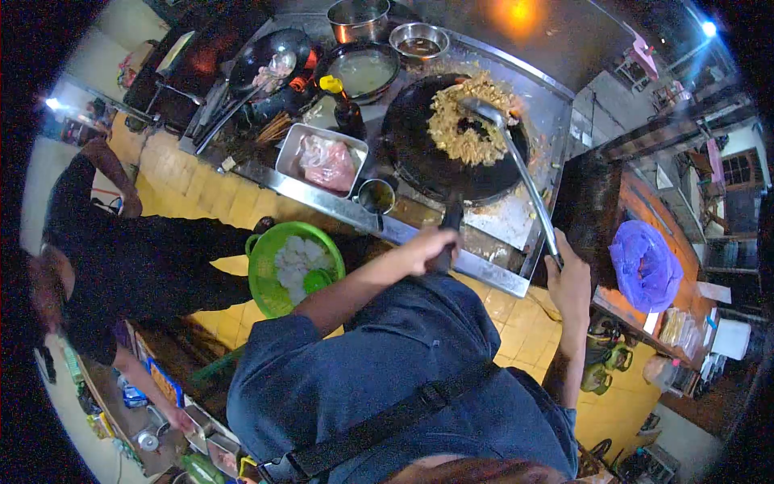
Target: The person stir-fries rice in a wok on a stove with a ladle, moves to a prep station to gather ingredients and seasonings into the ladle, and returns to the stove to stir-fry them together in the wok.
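Note:
My left hand (pixel 429 252) is wrapped round the dark handle of a black wok (pixel 407 137), slightly smeared by motion. Brownish chopped food (pixel 459 141), whose kind I cannot make out, lies along the wok's far right side. A long-handled metal ladle (pixel 522 165) slants down from it, its bowl resting on the food. Its lower end is in my closed right hand (pixel 569 278). A small cup of dark liquid (pixel 376 196) stands left of the wok, beside a metal tray (pixel 282 165) with pale pink raw meat (pixel 329 161) in a clear bag.
Behind stand a yellow-capped bottle (pixel 347 113), a pan of cloudy liquid (pixel 363 73), a metal bowl (pixel 419 40), a pot (pixel 359 22) and another wok (pixel 250 68). A green basket (pixel 262 274) is at left, near a person in dark clothes (pixel 153 258). A purple bag (pixel 645 266) lies right.

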Demonstrator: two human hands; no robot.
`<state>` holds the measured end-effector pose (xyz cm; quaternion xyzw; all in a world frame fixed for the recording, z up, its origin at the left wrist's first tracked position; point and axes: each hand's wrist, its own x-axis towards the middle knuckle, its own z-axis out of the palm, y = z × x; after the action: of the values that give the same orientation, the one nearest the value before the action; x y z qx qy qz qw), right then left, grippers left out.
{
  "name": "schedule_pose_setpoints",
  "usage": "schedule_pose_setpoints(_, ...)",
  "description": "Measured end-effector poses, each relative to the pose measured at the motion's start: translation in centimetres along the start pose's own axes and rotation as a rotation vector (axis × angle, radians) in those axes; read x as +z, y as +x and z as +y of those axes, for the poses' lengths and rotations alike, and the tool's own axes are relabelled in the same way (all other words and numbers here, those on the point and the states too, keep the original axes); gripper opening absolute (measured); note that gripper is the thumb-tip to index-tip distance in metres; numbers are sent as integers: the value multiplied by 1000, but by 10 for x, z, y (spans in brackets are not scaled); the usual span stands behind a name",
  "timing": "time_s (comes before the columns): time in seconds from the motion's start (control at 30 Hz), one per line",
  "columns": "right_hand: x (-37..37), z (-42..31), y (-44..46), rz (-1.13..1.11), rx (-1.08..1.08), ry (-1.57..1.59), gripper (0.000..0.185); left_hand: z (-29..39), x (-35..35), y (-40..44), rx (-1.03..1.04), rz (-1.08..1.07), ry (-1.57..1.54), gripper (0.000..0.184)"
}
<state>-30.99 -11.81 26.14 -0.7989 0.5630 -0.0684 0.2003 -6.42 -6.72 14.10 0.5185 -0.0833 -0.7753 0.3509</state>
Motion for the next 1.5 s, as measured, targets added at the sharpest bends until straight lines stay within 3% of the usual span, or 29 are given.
schedule_pose_setpoints(0.07, 15, -2, 3, 70, -42, 21, 45, -19, -38, 80, 439, 10, 150, 14)
schedule_pose_setpoints(0.13, 47, -4, 25, -1, 127, 139, 38, -13, -52, 100, 493, -72, 145, 12)
schedule_pose_setpoints(0.2, 128, 22, 63, -18, 109, 100, 39, -10, -56, 128, 472, 77, 114, 11)
schedule_pose_setpoints(0.27, 225, 80, 115, -332, 70, 246, 37, -15, -63, 144, 462, 59, 84, 16)
schedule_pose_setpoints(0.4, 162, 38, 132, -129, 75, 148, 38, -6, -60, 134, 423, 65, 176, 16)
schedule_pose_setpoints(0.47, 161, 35, 118, 114, 74, 68, 41, -3, -59, 132, 389, 24, 55, 15)
schedule_pose_setpoints(0.53, 190, 59, 109, 74, 161, 46, 42, 0, -54, 125, 335, 146, 67, 12)
schedule_pose_setpoints(0.6, 192, 86, 112, -288, 173, 121, 43, 7, -57, 130, 227, 47, 80, 12)
schedule_pose_setpoints(0.63, 132, 48, 97, -435, 223, 105, 44, 11, -45, 120, 130, 150, 63, 15)
schedule_pose_setpoints(0.67, 67, 5, 79, -583, 268, 82, 46, 8, -26, 111, 236, 230, -6, 18)
schedule_pose_setpoints(0.73, 53, 35, 68, -434, 63, -149, 42, 13, 22, 75, 201, 311, -116, 19)
schedule_pose_setpoints(0.77, 38, 18, 55, -430, 67, -136, 42, 20, 30, 46, 200, 314, -103, 19)
schedule_pose_setpoints(0.83, -4, -26, 31, -268, -10, -475, 40, 39, 42, -7, -13, -401, -530, 15)
schedule_pose_setpoints(0.87, -5, -25, 32, -261, -4, -472, 40, 49, 42, -15, -136, -359, -562, 15)
schedule_pose_setpoints(0.93, -1, -19, 21, -250, -174, -343, 41, 50, 14, 21, -51, -292, -398, 13)
schedule_pose_setpoints(0.97, 5, -14, 18, -207, -209, -293, 46, 40, -7, 45, 88, -273, -294, 13)
schedule_pose_setpoints(1.0, 12, -9, 15, -204, -205, -296, 46, 25, -22, 59, 187, -138, -87, 13)
schedule_pose_setpoints(1.07, 24, 1, 17, -182, -155, -397, 51, 10, 10, 20, 109, 27, -181, 16)
schedule_pose_setpoints(1.13, 32, -2, 19, -134, -35, -410, 54, -13, 29, -20, 86, -109, -16, 22)
schedule_pose_setpoints(1.2, 42, 2, 9, -146, -81, -258, 54, -10, 42, -42, -123, -169, -104, 26)
schedule_pose_setpoints(1.23, 32, -8, 6, -188, -90, -267, 53, 7, 33, -31, -103, -219, 57, 23)
schedule_pose_setpoints(1.3, 38, -6, 7, -217, -58, -347, 55, 47, 8, 3, 54, -175, 54, 18)
schedule_pose_setpoints(1.33, 40, -3, 13, -203, -40, -431, 57, 40, -21, 51, 79, -216, -152, 15)
schedule_pose_setpoints(1.4, 81, 34, 14, -87, -75, -437, 60, 4, -26, 60, 212, -21, 19, 16)
schedule_pose_setpoints(1.43, 84, 32, 22, -51, 13, -515, 59, -10, -5, 35, 153, 83, 5, 19)
schedule_pose_setpoints(1.5, 72, 36, 32, -53, 156, -579, 54, -12, 21, -33, 2, -92, -37, 19)
